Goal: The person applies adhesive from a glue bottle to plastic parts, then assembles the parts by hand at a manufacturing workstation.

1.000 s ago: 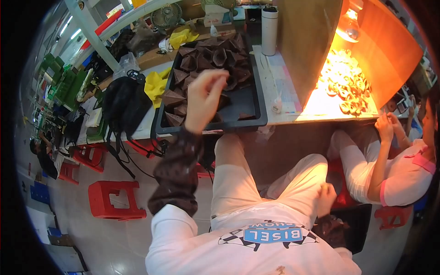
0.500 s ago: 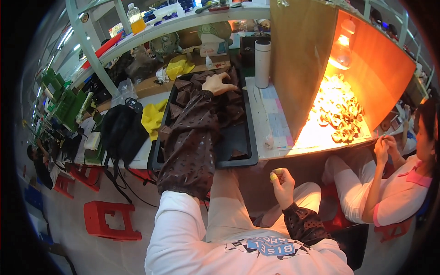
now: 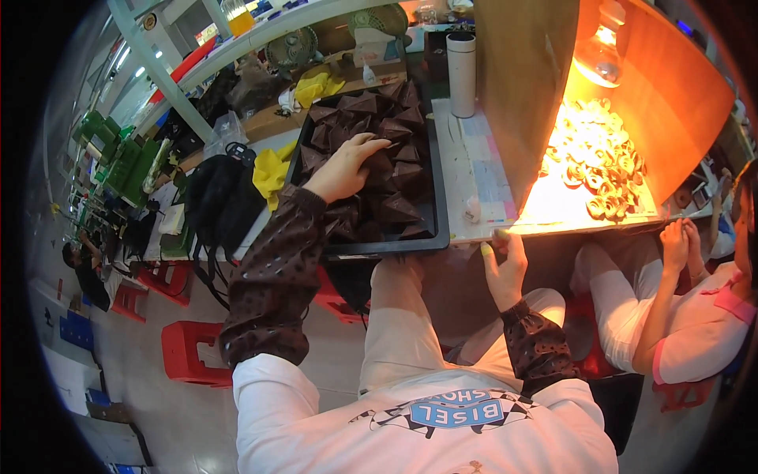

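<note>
My left hand [image 3: 347,167] lies over a black tray [image 3: 440,186] with its fingers stretched out, touching or just above the heap. Dark brown, pointed, pyramid-like pieces [image 3: 397,207] fill most of that tray; several overlap. Nothing plainly sits in the left fingers. To the right of the tray, near the table's front edge, my right hand [image 3: 505,272] has its fingers curled toward the thumb. A yellow cover shows on the thumb tip. Something small and dark may be at the fingertips, too small to name. Brown patterned sleeve covers reach both wrists.
A white bottle [image 3: 461,75] stands right of the tray. Beyond it, a wooden booth [image 3: 521,95] holds a glowing bulb [image 3: 600,59] above curled, rose-like pieces [image 3: 612,193]. Yellow cloth [image 3: 272,174] and a black bag [image 3: 217,205] lie left. A co-worker [image 3: 695,324] sits at right.
My left hand has drawn back from the tray's far end to its middle, and its forearm has swung left, uncovering more brown pieces. My right hand has moved forward to the table edge.
</note>
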`<state>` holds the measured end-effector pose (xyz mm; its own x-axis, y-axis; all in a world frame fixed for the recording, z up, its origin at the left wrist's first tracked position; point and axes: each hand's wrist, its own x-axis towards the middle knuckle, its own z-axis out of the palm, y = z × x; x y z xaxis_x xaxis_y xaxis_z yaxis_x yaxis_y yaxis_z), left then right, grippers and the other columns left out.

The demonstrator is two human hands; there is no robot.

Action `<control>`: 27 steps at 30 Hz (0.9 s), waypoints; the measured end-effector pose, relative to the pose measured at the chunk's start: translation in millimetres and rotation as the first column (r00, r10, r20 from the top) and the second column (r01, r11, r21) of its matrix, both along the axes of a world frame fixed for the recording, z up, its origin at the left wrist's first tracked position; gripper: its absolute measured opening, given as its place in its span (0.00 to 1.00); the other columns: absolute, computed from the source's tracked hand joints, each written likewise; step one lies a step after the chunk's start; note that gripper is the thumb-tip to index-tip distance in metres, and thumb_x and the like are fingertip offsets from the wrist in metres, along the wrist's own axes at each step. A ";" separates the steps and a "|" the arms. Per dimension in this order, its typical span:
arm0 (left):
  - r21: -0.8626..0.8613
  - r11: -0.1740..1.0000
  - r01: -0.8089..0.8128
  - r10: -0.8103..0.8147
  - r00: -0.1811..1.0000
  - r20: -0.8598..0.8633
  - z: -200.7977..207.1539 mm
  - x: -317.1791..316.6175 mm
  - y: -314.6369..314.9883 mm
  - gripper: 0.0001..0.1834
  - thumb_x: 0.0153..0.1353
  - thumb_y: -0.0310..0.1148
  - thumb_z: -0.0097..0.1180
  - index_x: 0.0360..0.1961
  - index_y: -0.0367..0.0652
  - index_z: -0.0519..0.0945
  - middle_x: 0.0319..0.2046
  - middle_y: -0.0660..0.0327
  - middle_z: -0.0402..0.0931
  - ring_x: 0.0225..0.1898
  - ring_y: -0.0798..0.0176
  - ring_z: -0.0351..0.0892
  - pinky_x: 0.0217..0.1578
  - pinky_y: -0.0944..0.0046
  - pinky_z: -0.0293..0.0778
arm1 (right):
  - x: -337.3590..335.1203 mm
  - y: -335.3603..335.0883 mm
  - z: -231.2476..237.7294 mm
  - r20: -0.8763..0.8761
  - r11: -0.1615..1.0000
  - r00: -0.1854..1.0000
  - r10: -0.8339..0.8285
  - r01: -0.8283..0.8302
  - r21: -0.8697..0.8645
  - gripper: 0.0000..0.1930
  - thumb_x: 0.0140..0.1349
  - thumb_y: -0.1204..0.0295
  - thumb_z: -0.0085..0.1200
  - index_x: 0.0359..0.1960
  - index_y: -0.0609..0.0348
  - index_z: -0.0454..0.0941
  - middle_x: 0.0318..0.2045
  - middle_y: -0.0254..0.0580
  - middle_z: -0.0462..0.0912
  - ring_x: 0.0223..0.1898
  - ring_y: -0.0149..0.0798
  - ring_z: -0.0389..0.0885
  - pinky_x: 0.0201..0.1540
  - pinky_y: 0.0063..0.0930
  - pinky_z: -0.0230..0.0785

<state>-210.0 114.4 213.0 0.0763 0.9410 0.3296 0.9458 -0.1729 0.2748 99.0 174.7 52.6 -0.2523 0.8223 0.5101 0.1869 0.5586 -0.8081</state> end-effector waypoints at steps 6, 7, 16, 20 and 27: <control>0.141 0.958 -0.250 0.241 0.967 0.081 -6.7 -34.0 -23.5 0.23 0.43 0.25 0.62 0.44 0.37 0.75 0.45 0.48 0.71 0.46 0.46 0.72 0.47 0.59 0.69 | -27.9 32.7 -1.2 0.174 0.983 0.981 -0.088 0.057 0.175 0.28 0.42 0.71 0.63 0.47 0.64 0.69 0.41 0.51 0.73 0.44 0.50 0.72 0.48 0.41 0.63; 0.161 0.924 -0.346 0.336 0.938 0.085 -8.7 -38.2 -27.3 0.20 0.43 0.27 0.63 0.40 0.35 0.76 0.44 0.49 0.72 0.44 0.47 0.73 0.46 0.60 0.70 | -33.7 35.2 -0.7 0.197 0.971 0.975 -0.107 0.060 0.232 0.28 0.42 0.70 0.64 0.48 0.64 0.68 0.41 0.51 0.73 0.44 0.50 0.72 0.49 0.42 0.62; 0.230 0.955 -0.186 -0.296 -0.616 0.730 0.1 10.9 -71.3 0.20 0.64 0.42 0.46 0.48 0.35 0.72 0.47 0.45 0.73 0.49 0.45 0.73 0.47 0.53 0.75 | -60.4 47.6 -5.7 0.303 0.981 0.941 -0.151 0.106 0.161 0.21 0.46 0.65 0.62 0.42 0.59 0.74 0.36 0.49 0.77 0.43 0.51 0.72 0.46 0.42 0.61; 0.319 0.945 -0.077 -0.281 -0.693 0.664 -16.5 60.9 -90.1 0.21 0.67 0.40 0.36 0.55 0.38 0.68 0.52 0.45 0.69 0.51 0.40 0.72 0.43 0.51 0.78 | -56.4 48.4 -5.8 0.261 0.979 0.954 -0.148 0.103 0.178 0.16 0.50 0.68 0.60 0.39 0.60 0.74 0.32 0.50 0.77 0.38 0.52 0.73 0.41 0.42 0.63; 0.128 0.991 -0.024 -0.109 -0.691 0.715 -36.7 119.5 -111.8 0.29 0.67 0.52 0.35 0.61 0.43 0.62 0.60 0.48 0.59 0.53 0.42 0.70 0.39 0.58 0.82 | -4.4 6.8 25.7 -0.103 0.999 0.995 0.009 -0.014 -0.045 0.10 0.57 0.72 0.56 0.36 0.65 0.72 0.22 0.43 0.73 0.24 0.33 0.74 0.26 0.29 0.66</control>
